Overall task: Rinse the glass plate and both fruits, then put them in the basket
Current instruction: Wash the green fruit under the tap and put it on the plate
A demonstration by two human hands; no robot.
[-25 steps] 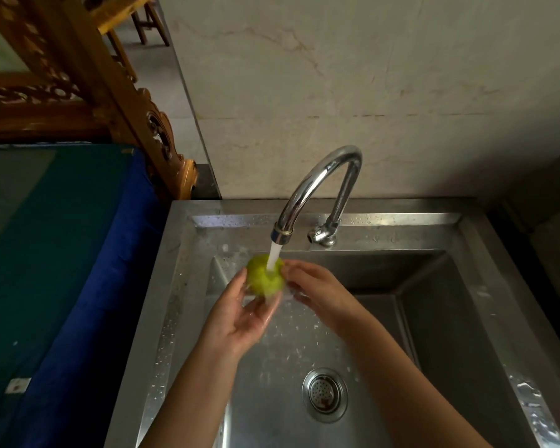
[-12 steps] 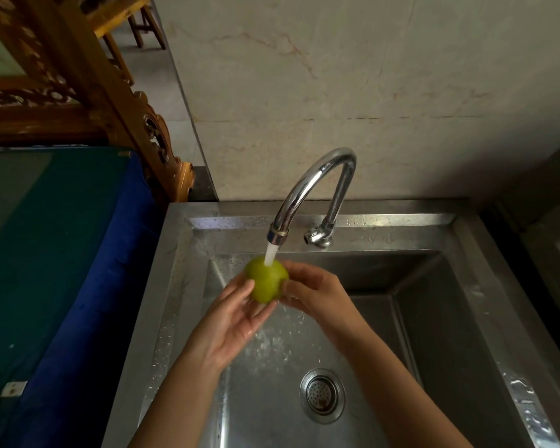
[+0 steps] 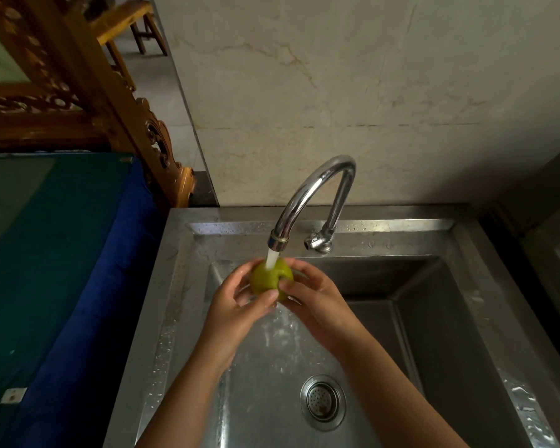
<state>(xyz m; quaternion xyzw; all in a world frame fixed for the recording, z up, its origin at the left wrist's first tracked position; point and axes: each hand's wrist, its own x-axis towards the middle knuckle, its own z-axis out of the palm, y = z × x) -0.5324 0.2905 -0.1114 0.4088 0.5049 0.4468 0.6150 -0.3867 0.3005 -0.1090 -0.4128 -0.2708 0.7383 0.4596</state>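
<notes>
Both hands share the grip on the green fruit (image 3: 270, 279): the left hand (image 3: 236, 305) cups it from below and the near side with its fingers curled up around the left flank, and the right hand (image 3: 317, 300) pinches it from the right, fingertips pressed against the skin. The fruit sits directly under the faucet (image 3: 311, 202), with the water stream (image 3: 271, 258) landing on its top and running off in a sheet down into the sink (image 3: 459, 286) toward the drain (image 3: 323, 401). Compared with a second ago, the fruit has turned in the hands: half a second back it lay more open on the left palm with the right fingers only touching its side, and now both hands have closed in round it, the left thumb across the front. That reads as rubbing and rotating the fruit so that every part passes under the water, which suggests the rinse of this fruit is well under way rather than just begun. Neither the glass plate, the other fruit nor the basket shows in this view, so how much of the task is done cannot be told from here. To the left lies a blue cloth (image 3: 78, 286) over a neighbouring surface. Wet skin makes the fruit slippery, so carrying it out to the basket will likely want a firm one-handed hold.
</notes>
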